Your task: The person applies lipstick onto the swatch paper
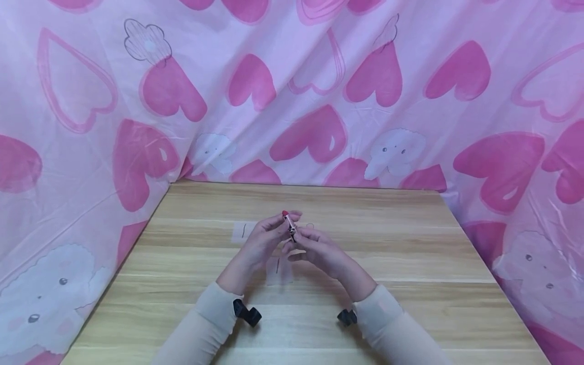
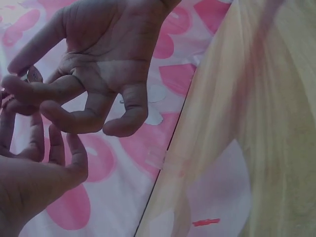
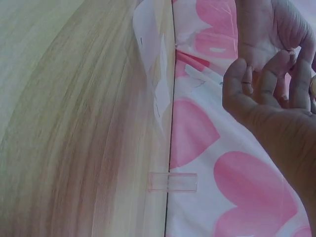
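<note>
A lipstick point(image 1: 292, 229) with its red tip bare is held tilted between both hands, in the middle of the head view. My left hand point(image 1: 266, 239) pinches it from the left, with the red end pointing up and away. From the right, my right hand point(image 1: 321, 249) pinches the lower part near the base. The lipstick's round end point(image 2: 34, 74) peeks out between fingertips in the left wrist view. Fingers cover much of the tube.
Under the hands lie thin paper slips: one point(image 1: 239, 232) at left, another point(image 1: 274, 279) nearer, each with a mark. A clear rectangular plastic piece point(image 3: 182, 182) stands on the wood-grain table point(image 1: 388, 299). Pink heart-patterned cloth point(image 1: 310, 132) surrounds the table's back and sides.
</note>
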The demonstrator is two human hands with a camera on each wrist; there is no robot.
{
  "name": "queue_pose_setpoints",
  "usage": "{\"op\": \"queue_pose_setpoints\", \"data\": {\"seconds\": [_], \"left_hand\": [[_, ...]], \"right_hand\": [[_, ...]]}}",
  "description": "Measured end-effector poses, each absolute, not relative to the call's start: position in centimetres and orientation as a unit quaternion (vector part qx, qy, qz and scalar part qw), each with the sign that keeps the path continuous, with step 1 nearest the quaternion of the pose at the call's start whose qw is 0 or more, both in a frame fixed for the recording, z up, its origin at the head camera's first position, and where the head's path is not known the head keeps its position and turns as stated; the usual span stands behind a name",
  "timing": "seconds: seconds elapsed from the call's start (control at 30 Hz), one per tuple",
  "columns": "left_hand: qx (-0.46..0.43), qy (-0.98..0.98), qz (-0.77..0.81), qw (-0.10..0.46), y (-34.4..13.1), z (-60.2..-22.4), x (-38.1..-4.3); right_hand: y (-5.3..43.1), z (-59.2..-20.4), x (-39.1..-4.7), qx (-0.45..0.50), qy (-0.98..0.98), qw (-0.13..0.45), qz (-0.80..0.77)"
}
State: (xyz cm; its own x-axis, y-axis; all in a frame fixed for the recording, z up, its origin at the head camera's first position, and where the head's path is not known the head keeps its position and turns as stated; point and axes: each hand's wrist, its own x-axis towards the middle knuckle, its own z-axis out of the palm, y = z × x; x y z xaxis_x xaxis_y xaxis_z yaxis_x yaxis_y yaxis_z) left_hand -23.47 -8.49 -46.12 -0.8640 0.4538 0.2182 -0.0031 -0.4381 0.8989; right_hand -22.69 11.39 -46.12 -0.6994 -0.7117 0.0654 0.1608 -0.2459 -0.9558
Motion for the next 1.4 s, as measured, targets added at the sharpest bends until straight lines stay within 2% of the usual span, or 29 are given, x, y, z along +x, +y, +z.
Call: {"op": "queue_pose_setpoints", "data": {"seconds": [0.2, 0.37, 0.73, 1.17, 1.4], "left_hand": [[0.285, 0.49, 0.809, 0.153, -8.7, -45.9, -23.9], [0.302, 0.489, 0.802, 0.16, -8.7, -45.6, -24.0], [0.259, 0.54, 0.789, 0.141, -8.8, -45.6, -24.1], [0.215, 0.577, 0.779, 0.117, -8.8, -45.2, -24.2], [0.206, 0.592, 0.771, 0.108, -8.8, -45.2, -24.2]], "right_hand": [[11.4, -46.2, -22.8, -0.301, 0.479, 0.327, -0.757], [11.5, -46.2, -22.8, -0.322, 0.454, 0.345, -0.756], [11.8, -45.6, -22.8, -0.335, 0.566, 0.263, -0.706], [11.4, -45.2, -22.9, -0.289, 0.673, 0.182, -0.656], [11.3, -45.0, -22.7, -0.294, 0.72, 0.139, -0.613]]}}
